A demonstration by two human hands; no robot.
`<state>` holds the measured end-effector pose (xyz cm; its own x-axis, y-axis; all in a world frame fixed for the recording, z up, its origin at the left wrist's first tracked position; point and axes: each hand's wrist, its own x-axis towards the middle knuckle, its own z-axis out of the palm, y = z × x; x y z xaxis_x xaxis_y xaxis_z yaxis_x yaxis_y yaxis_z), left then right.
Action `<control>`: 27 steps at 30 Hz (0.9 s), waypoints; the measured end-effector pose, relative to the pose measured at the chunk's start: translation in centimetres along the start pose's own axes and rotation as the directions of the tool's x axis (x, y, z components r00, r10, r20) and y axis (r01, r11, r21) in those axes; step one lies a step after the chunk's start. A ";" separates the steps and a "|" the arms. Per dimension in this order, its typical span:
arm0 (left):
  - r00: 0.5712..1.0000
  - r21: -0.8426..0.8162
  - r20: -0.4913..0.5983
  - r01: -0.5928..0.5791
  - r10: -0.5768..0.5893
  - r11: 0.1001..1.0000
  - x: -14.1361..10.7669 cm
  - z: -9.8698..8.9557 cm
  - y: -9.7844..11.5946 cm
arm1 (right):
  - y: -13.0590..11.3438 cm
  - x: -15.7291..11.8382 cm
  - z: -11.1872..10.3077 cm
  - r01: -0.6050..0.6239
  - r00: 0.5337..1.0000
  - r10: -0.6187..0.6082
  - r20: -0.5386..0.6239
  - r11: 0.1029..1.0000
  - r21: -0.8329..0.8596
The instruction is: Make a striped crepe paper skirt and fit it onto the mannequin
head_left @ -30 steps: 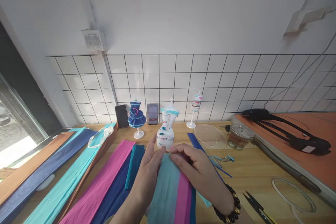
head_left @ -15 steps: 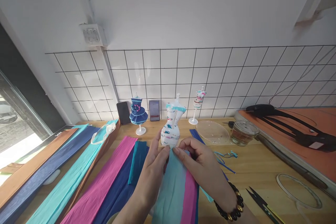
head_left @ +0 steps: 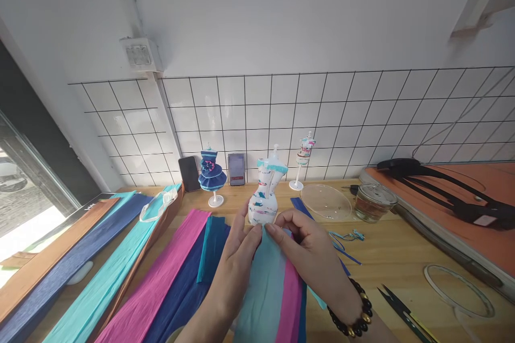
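Note:
At the middle of the view, a small white dress form (head_left: 263, 193) spotted with coloured scraps has a turquoise band along its top. My left hand (head_left: 239, 257) is closed round its lower part, thumb pressed at the base. Hanging below it is a layered crepe paper strip (head_left: 263, 289), light turquoise over pink and blue. My right hand (head_left: 306, 252) pinches the upper edge of this paper, finger and thumb meeting close to my left thumb. The form's lower edge and stand are hidden behind my hands and the paper.
Crepe paper strips (head_left: 161, 278) lie across the left. Behind stand a dress form in blue (head_left: 212, 174), two phones (head_left: 236, 169) and a smaller form (head_left: 304, 153). On the right are a clear plate (head_left: 325, 201), a glass jar (head_left: 374, 203), snips (head_left: 402, 308) and a tape ring (head_left: 458, 289).
The dress form has shifted very slightly to the right and tilted a little. Both hands keep their hold with almost no movement.

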<state>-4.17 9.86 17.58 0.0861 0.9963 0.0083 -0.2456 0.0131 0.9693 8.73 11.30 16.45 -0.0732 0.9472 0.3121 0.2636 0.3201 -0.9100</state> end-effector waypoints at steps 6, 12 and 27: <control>1.000 -0.024 -0.018 0.001 -0.001 1.000 0.1 -0.1 -0.5 | 0.2 0.0 0.0 -0.013 1.000 0.013 0.000 1.000 -0.006; 0.998 0.059 -0.023 -0.057 0.059 0.997 0.3 -0.3 -0.6 | -0.1 -0.1 -0.1 -0.027 1.000 0.027 0.005 1.000 0.002; 0.995 0.061 0.015 -0.095 0.094 0.994 0.4 -0.5 -1.2 | 0.2 0.1 0.0 -0.005 1.000 0.006 0.006 0.999 -0.040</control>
<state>-4.30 10.24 16.29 0.0768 0.9917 0.1030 -0.1932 -0.0866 0.9773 8.82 11.43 16.31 -0.0778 0.9491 0.3053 0.3027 0.3142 -0.8998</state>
